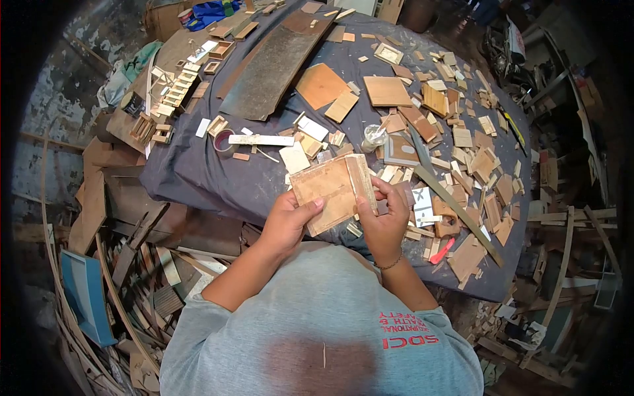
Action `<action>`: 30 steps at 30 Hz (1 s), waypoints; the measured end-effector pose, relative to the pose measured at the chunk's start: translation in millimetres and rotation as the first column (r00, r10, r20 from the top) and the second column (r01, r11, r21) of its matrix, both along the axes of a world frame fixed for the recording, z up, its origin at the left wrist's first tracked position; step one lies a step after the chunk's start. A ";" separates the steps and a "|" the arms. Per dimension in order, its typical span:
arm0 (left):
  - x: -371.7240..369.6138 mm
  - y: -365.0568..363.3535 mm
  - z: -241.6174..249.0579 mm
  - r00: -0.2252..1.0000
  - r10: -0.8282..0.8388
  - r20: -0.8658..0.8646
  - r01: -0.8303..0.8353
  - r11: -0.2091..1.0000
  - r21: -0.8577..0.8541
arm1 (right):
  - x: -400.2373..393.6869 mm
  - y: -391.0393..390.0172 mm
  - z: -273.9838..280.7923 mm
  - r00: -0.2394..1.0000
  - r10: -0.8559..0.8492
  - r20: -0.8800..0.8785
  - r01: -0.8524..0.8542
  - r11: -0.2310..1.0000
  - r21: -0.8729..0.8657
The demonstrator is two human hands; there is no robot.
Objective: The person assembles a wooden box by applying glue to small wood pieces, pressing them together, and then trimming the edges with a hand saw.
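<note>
Between my two hands, above the near edge of the cloth-covered table, is a thin square wooden board. A narrow wood strip runs along its right side; whether it is fixed on cannot be made out. My left hand grips the lower left edge, thumb on the face. On the other side, my right hand pinches the right edge by the strip, with its fingers partly behind. Just past the board stand a jar of whitish paste and a round container with a pale wood strip across it.
Many wood offcuts cover the table's right half. A handsaw and a red-handled item lie near my right hand. A large curved sheet lies at the back; small wooden frames line the left. A blue tray leans lower left.
</note>
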State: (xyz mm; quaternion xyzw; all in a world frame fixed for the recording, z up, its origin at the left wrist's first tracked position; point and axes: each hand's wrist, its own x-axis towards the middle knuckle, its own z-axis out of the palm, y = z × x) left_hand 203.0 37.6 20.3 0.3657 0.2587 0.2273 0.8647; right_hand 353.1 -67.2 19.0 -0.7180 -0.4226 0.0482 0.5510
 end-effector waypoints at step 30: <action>5.6 -16.6 -7.5 0.999 0.036 0.002 -0.036 0.999 0.022 | 14.6 -15.3 -0.8 0.991 0.113 0.072 -0.114 0.993 0.008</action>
